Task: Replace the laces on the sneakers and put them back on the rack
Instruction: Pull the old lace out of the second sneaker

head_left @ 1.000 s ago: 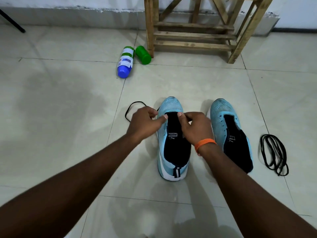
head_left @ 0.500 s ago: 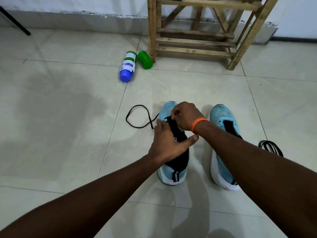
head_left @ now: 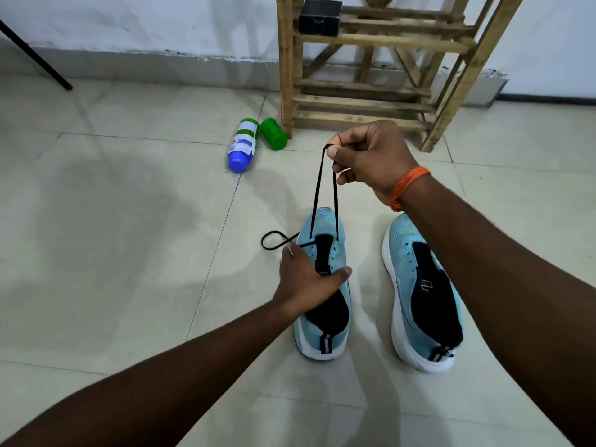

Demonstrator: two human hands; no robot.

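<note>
Two light-blue sneakers stand side by side on the tiled floor, toes pointing away from me. My left hand (head_left: 308,279) grips the left sneaker (head_left: 325,330) across its tongue, thumb on one side and fingers on the other. My right hand (head_left: 371,159) is raised above the toe and pinches a loop of black lace (head_left: 317,195); its two strands run down into the front eyelets. The lace's loose end curls on the floor left of the shoe. The right sneaker (head_left: 419,295) has no lace and is partly hidden by my right forearm.
A wooden rack (head_left: 371,88) stands against the far wall with a small black box (head_left: 320,17) on a shelf. A blue-capped bottle (head_left: 242,145) and a green container (head_left: 273,133) lie on the floor by its left leg. A black pole (head_left: 35,56) slants at far left.
My right hand has lifted away from the shoe, drawing the lace up through the front eyelets. The loose loop on the floor has shrunk. My left hand stays on the shoe.
</note>
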